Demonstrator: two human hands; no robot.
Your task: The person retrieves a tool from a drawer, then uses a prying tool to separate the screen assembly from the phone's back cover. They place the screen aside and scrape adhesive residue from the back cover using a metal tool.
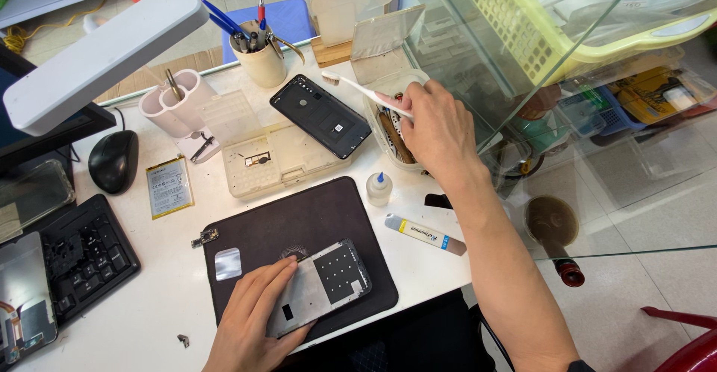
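I count two hands at work. My left hand point(254, 316) lies flat, fingers together, pressing on one opened phone frame point(321, 286) that rests on the dark mat point(299, 222) at about 6 o'clock on the bench. My right hand point(437, 129) is closed in a pinch on one white toothbrush point(358, 88), held over a clear plastic tub point(388, 129) at about 1 o'clock; the bristle end points toward 10 o'clock.

Other items, counted: one black phone back cover point(321, 114) lying on one pale parts tray point(261, 155) at 12 o'clock; one small dropper bottle point(379, 188) just off the mat's upper right corner; one flat tube point(426, 234) at 3 o'clock of the mat; one phone battery point(169, 187) at 9 o'clock; one black mouse point(113, 160) beyond it; one keyboard point(86, 256) at the left edge; one cup of tools point(261, 58) at 11 o'clock; one white lamp head point(101, 51) overhead. One small silver patch point(228, 263) sits on the mat, near my left fingertips but apart from them.
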